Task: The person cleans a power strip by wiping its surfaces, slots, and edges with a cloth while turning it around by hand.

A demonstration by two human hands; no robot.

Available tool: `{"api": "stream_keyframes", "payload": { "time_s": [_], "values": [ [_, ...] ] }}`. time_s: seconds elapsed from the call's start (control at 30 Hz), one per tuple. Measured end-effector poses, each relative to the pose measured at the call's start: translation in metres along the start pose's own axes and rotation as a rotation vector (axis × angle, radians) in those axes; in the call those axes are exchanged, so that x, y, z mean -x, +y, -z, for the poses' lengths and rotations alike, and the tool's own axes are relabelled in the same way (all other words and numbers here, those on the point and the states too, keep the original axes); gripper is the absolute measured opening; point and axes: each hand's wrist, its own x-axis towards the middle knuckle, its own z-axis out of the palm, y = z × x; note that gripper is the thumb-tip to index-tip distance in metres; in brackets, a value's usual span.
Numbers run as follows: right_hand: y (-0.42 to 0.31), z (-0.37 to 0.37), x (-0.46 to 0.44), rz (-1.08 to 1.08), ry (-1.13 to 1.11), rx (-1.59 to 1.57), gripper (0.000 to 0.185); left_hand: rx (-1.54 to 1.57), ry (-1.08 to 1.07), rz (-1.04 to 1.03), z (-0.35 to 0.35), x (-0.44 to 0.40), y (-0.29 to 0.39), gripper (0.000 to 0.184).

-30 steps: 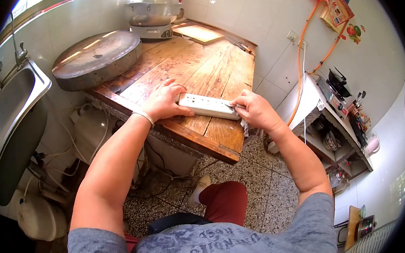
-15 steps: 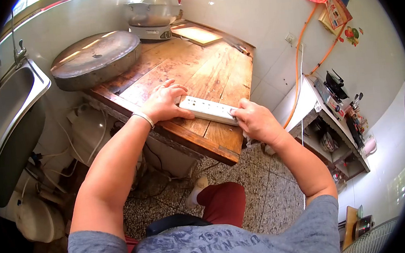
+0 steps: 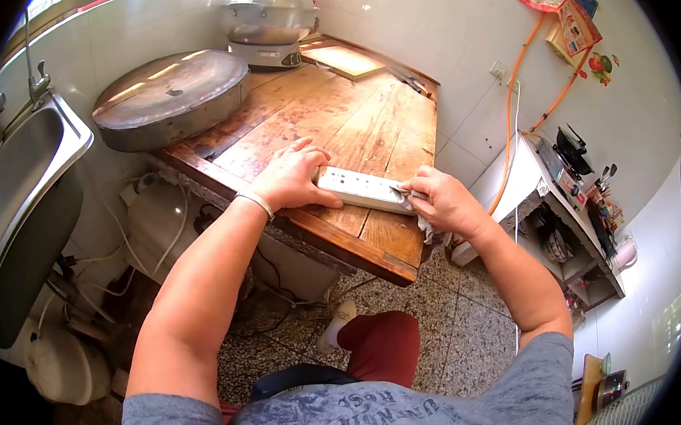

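A white power strip (image 3: 361,187) lies across the front part of a worn wooden table, its socket face up. My left hand (image 3: 295,178) grips its left end, thumb along the near side and fingers over the far side. At the right end, my right hand (image 3: 441,199) pinches a crumpled greyish-white cloth (image 3: 427,228) against the strip's top. Part of the cloth hangs below my fingers near the table edge. The strip's right tip is partly hidden by the cloth and fingers.
On the wooden table (image 3: 309,108) stand a large round metal lid or pan (image 3: 174,98) and a steamer-like cooker (image 3: 265,40). A steel sink (image 3: 25,163) is at left. A shelf unit (image 3: 550,221) with pans stands right; an orange hose (image 3: 516,97) runs down the wall.
My right hand has shifted slightly inward over the strip's right end, and more of the cloth now shows. My left hand keeps its grip. The whole view has shifted a little.
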Motion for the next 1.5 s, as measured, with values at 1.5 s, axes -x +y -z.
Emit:
{"api": "stream_keyframes", "payload": {
  "time_s": [1.5],
  "values": [
    [0.019,0.005,0.008,0.033,-0.025,-0.078,0.033,0.06,-0.054,-0.078,0.003,0.0,-0.012,0.071]
  ]
}}
